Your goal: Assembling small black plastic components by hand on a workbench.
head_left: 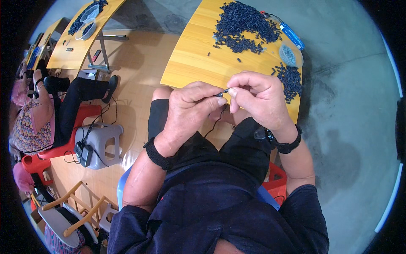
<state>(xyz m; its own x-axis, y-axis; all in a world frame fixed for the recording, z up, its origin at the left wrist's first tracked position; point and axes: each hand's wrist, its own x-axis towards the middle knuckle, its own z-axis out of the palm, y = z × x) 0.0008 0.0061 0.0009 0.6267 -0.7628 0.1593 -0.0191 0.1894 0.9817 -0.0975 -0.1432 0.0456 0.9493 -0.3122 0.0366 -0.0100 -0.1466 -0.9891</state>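
My left hand (192, 103) pinches a small black cylindrical piece (220, 95) between thumb and fingers, above my lap at the near edge of the table. Facing it, my right hand (260, 96) is closed in a pinch on a small dark part (226, 90) that meets the end of that piece. Whether the two are joined cannot be made out, and fingertips cover much of both. Beyond my hands, a big heap of small black cylindrical pieces (243, 25) lies on the yellow wooden table (186, 59).
On the table's right stand a clear tub of small pale parts (287, 55), a smaller black pile (291, 82) and a blue-and-white box-shaped device (292, 36) with a wire. To my left are a grey stool (99, 144), a seated person (38, 122) and another table (69, 55).
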